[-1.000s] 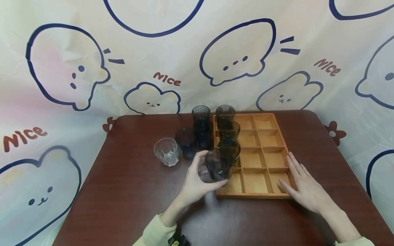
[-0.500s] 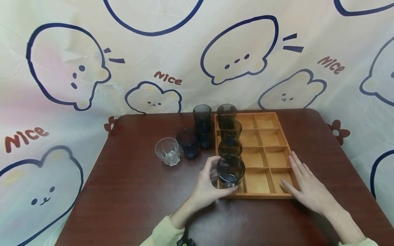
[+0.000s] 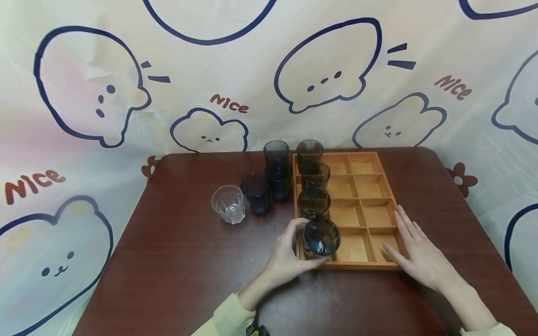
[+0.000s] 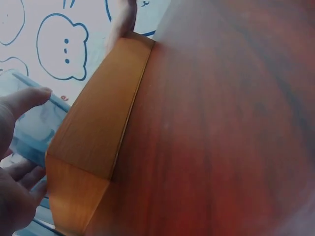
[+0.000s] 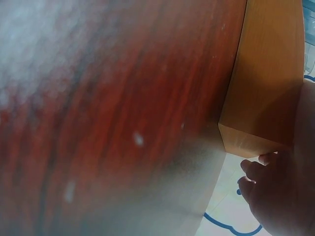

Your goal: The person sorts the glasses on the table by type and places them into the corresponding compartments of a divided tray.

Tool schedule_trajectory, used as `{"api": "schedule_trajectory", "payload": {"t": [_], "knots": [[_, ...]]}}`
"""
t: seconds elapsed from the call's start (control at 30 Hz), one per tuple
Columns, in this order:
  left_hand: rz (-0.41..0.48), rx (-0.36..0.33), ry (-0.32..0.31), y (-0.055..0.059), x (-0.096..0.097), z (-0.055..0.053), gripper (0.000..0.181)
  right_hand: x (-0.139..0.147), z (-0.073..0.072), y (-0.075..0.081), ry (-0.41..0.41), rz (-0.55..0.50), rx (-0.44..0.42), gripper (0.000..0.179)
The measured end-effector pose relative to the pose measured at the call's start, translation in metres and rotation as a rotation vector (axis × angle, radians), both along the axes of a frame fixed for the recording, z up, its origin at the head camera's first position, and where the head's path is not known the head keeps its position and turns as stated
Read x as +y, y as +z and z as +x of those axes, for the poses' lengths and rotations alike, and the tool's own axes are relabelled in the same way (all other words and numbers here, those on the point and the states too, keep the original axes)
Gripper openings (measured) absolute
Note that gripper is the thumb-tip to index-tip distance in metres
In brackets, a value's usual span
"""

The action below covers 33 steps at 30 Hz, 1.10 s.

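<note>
My left hand [image 3: 286, 254] holds a dark tinted drinking glass [image 3: 322, 237] between thumb and fingers, at the near-left compartment of a wooden divided tray [image 3: 361, 267]. In the left wrist view the glass [image 4: 37, 123] looks bluish, its lower part behind the tray's side [image 4: 98, 113]. Three more dark glasses stand behind it in the tray's left column, the closest one [image 3: 314, 201] just beyond the held glass. My right hand [image 3: 424, 256] rests with extended fingers on the tray's right edge near the front corner; its fingers [image 5: 253, 172] also show at the tray's corner in the right wrist view.
Left of the tray stand a clear faceted glass [image 3: 229, 204], a dark glass [image 3: 257, 193] and a group of dark glasses [image 3: 277, 170] toward the back. All sit on a dark brown table [image 3: 180, 261]. A patterned cloth [image 3: 252, 70] hangs behind the table.
My left hand has moved right and slightly toward me, bringing the dark glass from the tray's left side over and down at the near-left compartment. The right hand stays on the tray's edge.
</note>
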<state>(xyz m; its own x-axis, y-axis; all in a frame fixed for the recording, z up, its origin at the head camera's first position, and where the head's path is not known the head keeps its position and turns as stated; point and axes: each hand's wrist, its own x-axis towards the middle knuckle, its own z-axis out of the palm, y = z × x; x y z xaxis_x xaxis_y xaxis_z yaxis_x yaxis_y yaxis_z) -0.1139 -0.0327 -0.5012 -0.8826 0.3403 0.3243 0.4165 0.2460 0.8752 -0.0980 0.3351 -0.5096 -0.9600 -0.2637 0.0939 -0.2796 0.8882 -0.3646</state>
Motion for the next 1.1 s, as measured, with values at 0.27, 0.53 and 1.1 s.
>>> {"api": "schedule_trajectory", "payload": {"t": [0.27, 0.53, 1.1], "knots": [[-0.076, -0.007, 0.107, -0.0056, 0.0013, 0.0006, 0.086, 0.0005, -0.0019, -0.0008, 0.010, 0.000, 0.022, 0.098], [-0.113, -0.047, 0.110, -0.0061, 0.0006, 0.0012, 0.085, -0.0002, -0.0024, -0.0023, 0.016, -0.017, 0.034, 0.097], [-0.257, 0.097, 0.071, -0.0037, -0.0047, -0.0017, 0.095, 0.0014, -0.0005, -0.0022, 0.002, -0.014, 0.030, 0.098]]}}
